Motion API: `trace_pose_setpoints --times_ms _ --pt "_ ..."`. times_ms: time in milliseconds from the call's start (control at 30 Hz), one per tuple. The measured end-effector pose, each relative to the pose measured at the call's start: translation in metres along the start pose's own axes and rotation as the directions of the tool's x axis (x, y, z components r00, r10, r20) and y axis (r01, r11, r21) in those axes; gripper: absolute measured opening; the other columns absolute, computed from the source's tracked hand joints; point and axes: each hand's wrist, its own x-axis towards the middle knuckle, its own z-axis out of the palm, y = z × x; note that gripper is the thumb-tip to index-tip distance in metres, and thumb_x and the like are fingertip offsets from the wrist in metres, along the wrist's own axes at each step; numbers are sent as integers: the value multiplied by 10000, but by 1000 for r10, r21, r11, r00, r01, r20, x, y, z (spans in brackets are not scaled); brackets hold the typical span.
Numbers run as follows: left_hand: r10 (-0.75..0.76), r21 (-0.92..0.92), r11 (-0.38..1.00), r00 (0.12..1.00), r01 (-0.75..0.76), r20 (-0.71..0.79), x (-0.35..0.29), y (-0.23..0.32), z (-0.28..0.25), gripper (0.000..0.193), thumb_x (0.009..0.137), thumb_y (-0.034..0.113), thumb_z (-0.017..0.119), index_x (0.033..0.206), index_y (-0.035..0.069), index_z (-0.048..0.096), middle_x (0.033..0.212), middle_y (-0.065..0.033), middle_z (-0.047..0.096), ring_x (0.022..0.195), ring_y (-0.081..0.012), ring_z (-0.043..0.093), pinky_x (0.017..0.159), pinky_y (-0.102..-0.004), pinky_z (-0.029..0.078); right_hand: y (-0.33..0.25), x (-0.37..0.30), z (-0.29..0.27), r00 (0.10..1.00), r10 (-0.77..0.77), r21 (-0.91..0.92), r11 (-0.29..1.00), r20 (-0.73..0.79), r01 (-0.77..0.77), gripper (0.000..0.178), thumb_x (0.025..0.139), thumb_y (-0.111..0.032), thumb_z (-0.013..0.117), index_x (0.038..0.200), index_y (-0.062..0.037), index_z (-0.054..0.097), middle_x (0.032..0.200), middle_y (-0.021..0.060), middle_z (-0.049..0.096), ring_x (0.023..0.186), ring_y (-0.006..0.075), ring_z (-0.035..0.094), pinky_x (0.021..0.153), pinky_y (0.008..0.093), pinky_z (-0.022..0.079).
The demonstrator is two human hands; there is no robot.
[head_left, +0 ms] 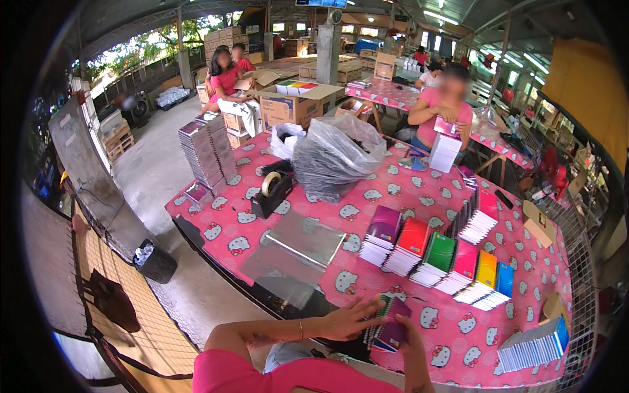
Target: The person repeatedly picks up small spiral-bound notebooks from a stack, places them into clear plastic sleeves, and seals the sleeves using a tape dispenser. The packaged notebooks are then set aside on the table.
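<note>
Near the table's front edge, a small bundle of spiral notebooks with a purple cover on top is between my hands. My left hand grips it along the black spiral side, fingers over the binding. My right hand holds the opposite edge, its thumb by the cover's corner. Just beyond stands a row of notebook stacks with purple, red, green, pink, yellow and blue covers. Clear plastic sleeves lie flat on the table beyond my left hand.
A black tape dispenser and a large clear plastic bag sit farther back. Tall wrapped stacks stand at the far left corner. Blue notebooks lie at right. Across the table, a person handles notebooks.
</note>
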Motion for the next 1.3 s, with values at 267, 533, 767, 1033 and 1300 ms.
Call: trace_pose_setpoints --times_ms 267,533,767,1033,1300 --pt "-413 -562 788 893 252 -178 -94 -84 -114 677 723 110 808 1281 95 424 1255 -93 561 1253 -278 519 1116 -500 318 88 100 163 635 -583 -629 255 506 735 576 998 -211 538 1494 -16 321 1374 169 506 1197 240 553 1022 346 440" --pt "-680 -925 262 733 274 25 -208 -207 -80 806 733 -1 760 1379 49 281 1239 -124 505 1178 -211 517 1011 -365 447 218 217 205 721 -531 -607 413 445 679 989 723 -254 878 1458 -18 261 1403 154 417 1273 265 462 1084 402 375" --pt "-541 -771 531 841 352 12 -204 -213 -98 874 729 124 851 1380 60 270 1245 -123 496 1204 -211 494 1019 -352 432 221 205 224 612 -629 -586 291 479 757 951 710 -235 895 1409 -40 279 1304 143 500 1197 243 524 1020 397 444" --pt "-380 -374 855 925 359 19 -189 -208 -174 1025 752 311 826 1497 -12 199 1434 -242 393 1391 -353 343 1142 -439 283 214 222 198 758 -475 -748 266 447 608 935 700 -260 897 1381 -16 305 1263 159 559 1176 247 562 1003 399 462" --pt "-344 276 919 914 281 216 -137 -165 -164 995 749 465 764 1447 -77 307 1480 -282 356 1418 -411 304 1151 -521 261 208 216 199 674 -522 -759 76 522 647 938 720 -339 839 1407 23 314 1232 213 584 1151 302 590 973 409 471"
